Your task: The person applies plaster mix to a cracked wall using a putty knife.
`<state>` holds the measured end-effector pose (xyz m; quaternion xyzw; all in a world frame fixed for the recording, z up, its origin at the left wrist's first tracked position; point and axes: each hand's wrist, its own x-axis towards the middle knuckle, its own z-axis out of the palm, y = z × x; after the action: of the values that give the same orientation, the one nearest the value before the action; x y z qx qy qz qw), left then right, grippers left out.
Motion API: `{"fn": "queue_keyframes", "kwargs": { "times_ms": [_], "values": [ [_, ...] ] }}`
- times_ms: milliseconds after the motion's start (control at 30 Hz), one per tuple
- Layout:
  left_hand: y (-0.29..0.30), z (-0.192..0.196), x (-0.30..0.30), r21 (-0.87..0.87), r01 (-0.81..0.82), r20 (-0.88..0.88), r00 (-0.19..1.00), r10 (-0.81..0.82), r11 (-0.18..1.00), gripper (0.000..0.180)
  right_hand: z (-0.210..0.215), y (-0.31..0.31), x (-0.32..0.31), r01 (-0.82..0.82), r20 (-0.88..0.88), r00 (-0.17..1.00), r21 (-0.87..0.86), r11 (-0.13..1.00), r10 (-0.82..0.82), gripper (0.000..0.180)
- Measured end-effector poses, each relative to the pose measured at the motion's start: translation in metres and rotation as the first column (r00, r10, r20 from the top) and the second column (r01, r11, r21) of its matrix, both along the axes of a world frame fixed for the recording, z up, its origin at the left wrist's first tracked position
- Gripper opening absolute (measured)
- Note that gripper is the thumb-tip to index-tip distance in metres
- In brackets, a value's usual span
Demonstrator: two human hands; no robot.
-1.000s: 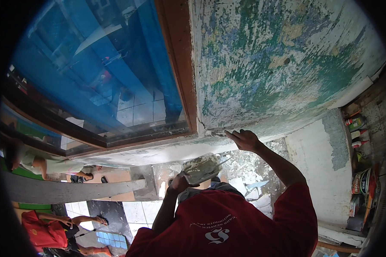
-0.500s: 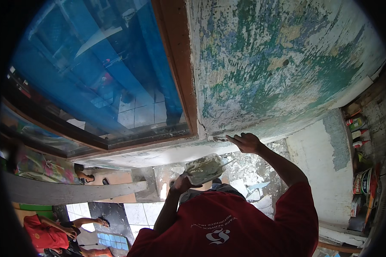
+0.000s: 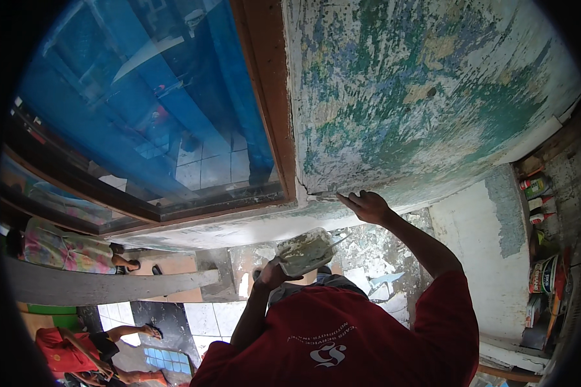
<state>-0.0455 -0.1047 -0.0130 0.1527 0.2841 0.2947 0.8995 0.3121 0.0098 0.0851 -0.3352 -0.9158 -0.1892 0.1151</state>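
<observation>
flaking wall point(image 3: 426, 97), right hand point(image 3: 366, 206), putty-caked tray point(image 3: 305, 250)

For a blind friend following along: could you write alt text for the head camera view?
A person in a red shirt presses the right hand against a peeling green-and-white wall below a wood-framed window, while the left hand holds a plaster-smeared tub.

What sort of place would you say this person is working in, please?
Probably a house exterior under repair: a peeling painted wall beside a wood-framed window, paint cans stacked nearby, rubble on the ground.
</observation>
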Motion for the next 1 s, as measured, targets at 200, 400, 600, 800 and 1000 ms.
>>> {"fn": "queue_keyframes", "kwargs": {
  "times_ms": [200,400,600,800,1000],
  "values": [
    [-0.004,0.006,0.001,0.033,0.004,-0.044,0.999,-0.003,0.999,0.068,-0.017,-0.005,0.009,-0.031,0.063,0.997,-0.071,0.997,0.035,0.065],
    [-0.003,0.002,0.004,0.032,-0.008,-0.017,1.000,0.008,0.999,0.068,-0.013,-0.003,0.013,0.001,0.042,0.999,0.001,1.000,-0.002,0.064],
    [-0.003,-0.029,-0.003,0.136,-0.042,0.195,0.981,0.014,0.990,0.072,-0.008,-0.008,0.006,-0.006,0.038,0.999,-0.042,0.999,0.008,0.063],
    [0.009,0.025,0.013,0.101,0.049,0.007,0.999,-0.051,0.994,0.071,-0.009,-0.011,0.018,0.065,0.160,0.986,-0.167,0.984,-0.038,0.063],
    [-0.004,-0.003,-0.003,0.131,-0.011,0.154,0.988,-0.009,0.991,0.069,0.012,-0.033,0.037,0.086,-0.044,0.993,-0.327,0.941,-0.106,0.057]
  ]
}}
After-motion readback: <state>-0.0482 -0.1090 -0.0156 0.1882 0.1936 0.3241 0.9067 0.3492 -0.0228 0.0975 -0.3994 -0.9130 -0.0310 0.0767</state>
